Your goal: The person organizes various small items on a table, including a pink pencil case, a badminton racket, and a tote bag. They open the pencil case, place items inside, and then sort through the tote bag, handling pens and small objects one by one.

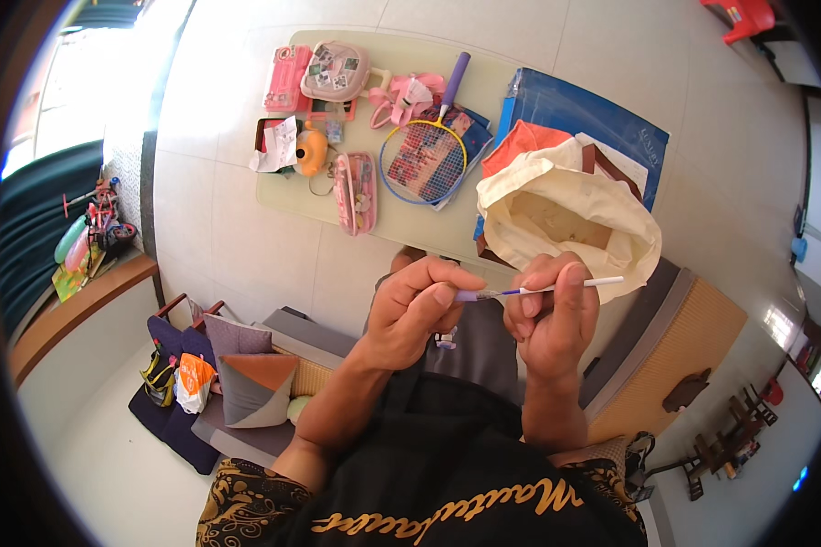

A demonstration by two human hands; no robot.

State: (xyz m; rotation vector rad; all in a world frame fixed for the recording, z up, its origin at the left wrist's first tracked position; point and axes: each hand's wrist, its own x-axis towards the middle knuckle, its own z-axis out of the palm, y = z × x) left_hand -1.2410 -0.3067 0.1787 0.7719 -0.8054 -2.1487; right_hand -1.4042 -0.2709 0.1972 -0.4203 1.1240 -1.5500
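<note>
In front of my torso, my left hand (414, 311) pinches a light purple pen part (466, 296) between thumb and fingers. My right hand (554, 308) grips a slim white tube (605, 281), its far end sticking out past the fingers. Between the hands runs a narrow blue section (511, 292) in line with both pieces. Whether the pieces are joined there is too small to tell. Just beyond my right hand stands a cream cloth bag (568, 178) with its mouth open. A small charm-like item (445, 340) shows below my left hand.
On the pale table (287, 198) are a badminton racket (455, 82), a shuttlecock (417, 94), a pink pencil case (354, 195), a suitcase-shaped case (335, 72), a pink box (287, 78) and a blue flat box (588, 109). Cushions (256, 390) lie on the sofa at left.
</note>
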